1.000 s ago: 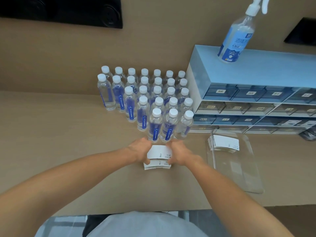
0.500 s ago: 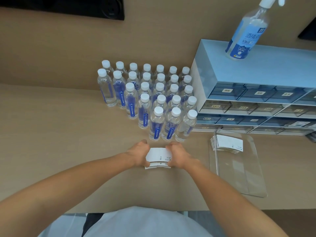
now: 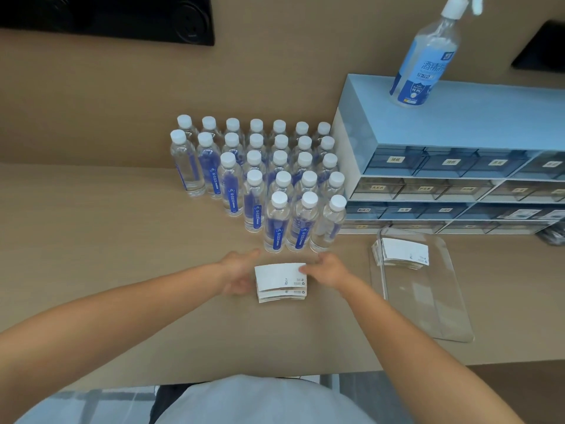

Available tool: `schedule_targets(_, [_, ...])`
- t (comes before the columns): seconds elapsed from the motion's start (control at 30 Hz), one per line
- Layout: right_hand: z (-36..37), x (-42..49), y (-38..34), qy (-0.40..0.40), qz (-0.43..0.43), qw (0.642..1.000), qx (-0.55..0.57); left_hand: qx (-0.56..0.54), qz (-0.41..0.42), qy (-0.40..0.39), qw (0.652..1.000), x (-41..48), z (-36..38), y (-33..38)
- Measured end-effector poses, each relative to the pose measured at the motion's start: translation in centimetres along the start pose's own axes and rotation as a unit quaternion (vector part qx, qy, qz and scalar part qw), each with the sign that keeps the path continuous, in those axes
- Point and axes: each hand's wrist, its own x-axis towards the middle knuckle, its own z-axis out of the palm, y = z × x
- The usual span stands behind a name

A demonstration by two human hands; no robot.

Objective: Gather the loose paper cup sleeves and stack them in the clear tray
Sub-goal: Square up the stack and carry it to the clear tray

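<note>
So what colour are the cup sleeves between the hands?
White, with small dark print near one edge of the cup sleeves, seen in the head view.

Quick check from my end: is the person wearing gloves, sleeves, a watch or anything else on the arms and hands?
Nothing visible. The left hand and right hand are bare, with no gloves, rings or watch showing. Both forearms are uncovered up to the frame edge. A light grey-white shirt shows at the bottom.
</note>
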Motion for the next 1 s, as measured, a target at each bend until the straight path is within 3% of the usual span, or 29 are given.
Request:
schedule_targets(0.07, [0.7,-0.6,-0.1,-0.005,0.106,0.978,0.182,-0.134,-0.076,-0.058,0.986,-0.7,0.2,0.0])
schedule_targets(0.13, [1.9,-0.9,-0.3,-0.025,0.144,0.952,0.268,-0.202,-0.097,-0.090,0.970,-1.7,1.2,0.1])
schedule_targets(0.23, [3.5,-1.2,-0.6,-0.023,0.149,0.951,0.271,-0.221,-0.090,-0.089,0.967,-2.5,2.7,0.2])
schedule_targets(0.37, [3.1,-1.0,0.0,-0.020,0.144,0.955,0.257,-0.162,-0.070,-0.081,0.981,-1.8,1.9,-0.2])
schedule_targets(0.47, [1.4,-0.7,0.5,-0.003,0.081,0.994,0.067,0.061,0.024,0.006,0.998,-0.6,0.7,-0.6])
schedule_targets(0.5, [0.9,-0.5,0.6,-0.010,0.034,0.999,-0.002,0.175,0.073,0.040,0.981,-0.3,0.3,-0.7])
schedule_targets(0.6, [0.2,-0.6,0.2,-0.038,-0.094,0.978,-0.185,0.419,0.219,0.064,0.879,-0.5,0.5,-0.5])
schedule_targets(0.7, [1.3,-0.2,-0.3,-0.024,-0.153,0.934,-0.322,0.496,0.265,0.049,0.825,-0.1,1.9,-0.5])
schedule_targets(0.8, [2.9,0.2,-0.5,-0.045,-0.160,0.911,-0.377,0.556,0.271,0.053,0.783,0.5,3.5,-0.6])
schedule_targets(1.0, [4.1,0.4,0.3,-0.039,-0.180,0.891,-0.416,0.606,0.277,0.056,0.744,1.7,4.7,-1.3])
